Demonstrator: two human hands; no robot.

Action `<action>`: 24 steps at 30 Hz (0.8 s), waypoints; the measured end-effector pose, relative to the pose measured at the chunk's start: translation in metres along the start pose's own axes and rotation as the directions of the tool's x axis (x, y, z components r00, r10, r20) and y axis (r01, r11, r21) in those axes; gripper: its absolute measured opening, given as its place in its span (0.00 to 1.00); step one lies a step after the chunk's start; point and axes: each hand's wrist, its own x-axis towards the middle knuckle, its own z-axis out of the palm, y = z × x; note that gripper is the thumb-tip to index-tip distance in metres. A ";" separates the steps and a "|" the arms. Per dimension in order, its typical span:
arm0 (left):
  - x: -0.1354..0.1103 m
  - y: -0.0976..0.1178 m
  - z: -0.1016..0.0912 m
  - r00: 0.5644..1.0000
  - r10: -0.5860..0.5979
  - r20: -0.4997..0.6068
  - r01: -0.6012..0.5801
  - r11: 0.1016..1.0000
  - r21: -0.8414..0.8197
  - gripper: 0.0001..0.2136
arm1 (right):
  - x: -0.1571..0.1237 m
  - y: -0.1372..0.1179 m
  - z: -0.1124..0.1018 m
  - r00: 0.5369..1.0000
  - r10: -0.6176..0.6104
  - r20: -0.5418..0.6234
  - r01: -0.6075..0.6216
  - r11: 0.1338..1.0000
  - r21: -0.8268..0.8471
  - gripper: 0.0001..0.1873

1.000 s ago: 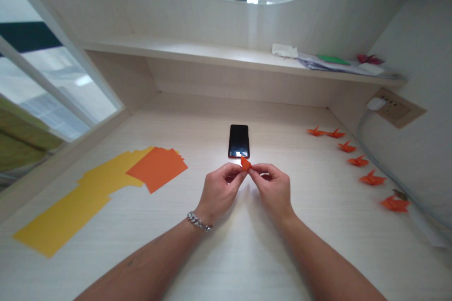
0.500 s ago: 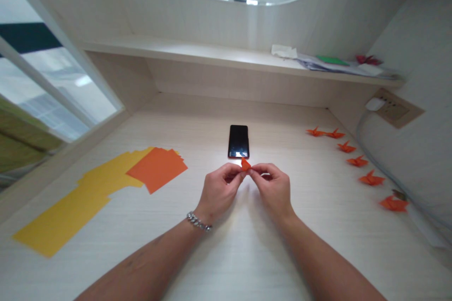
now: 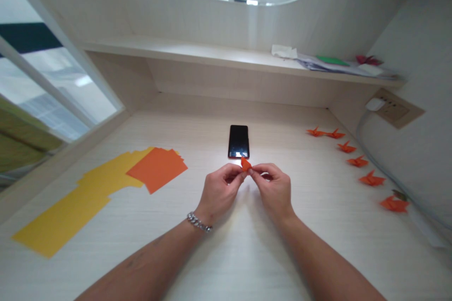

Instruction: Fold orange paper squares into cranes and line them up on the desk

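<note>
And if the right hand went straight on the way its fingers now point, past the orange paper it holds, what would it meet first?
Most likely the left hand, which pinches the same folded orange paper just ahead of the right hand; exact depth is unclear.

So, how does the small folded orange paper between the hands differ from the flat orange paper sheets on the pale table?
The small folded orange paper is creased into a compact shape; the flat orange paper sheets look unfolded. The folded paper is pinched by the left hand and right hand; the sheets lie on the table, partly over yellow paper sheets. The folded paper looks smaller than the sheets. Both are orange.
</note>
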 end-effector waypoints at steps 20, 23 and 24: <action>0.000 -0.003 0.000 1.000 0.021 -0.005 -0.021 0.997 0.070 0.08 | 0.000 -0.001 0.000 0.997 0.041 0.062 -0.043 0.999 0.019 0.05; -0.001 0.001 0.000 0.998 0.053 -0.024 -0.050 0.991 0.128 0.07 | -0.002 -0.001 0.001 0.997 0.028 0.073 -0.030 0.999 0.034 0.06; -0.001 0.002 -0.001 0.997 0.066 -0.031 -0.061 0.986 0.153 0.06 | -0.002 0.000 0.001 0.997 0.021 0.076 -0.024 0.999 0.033 0.05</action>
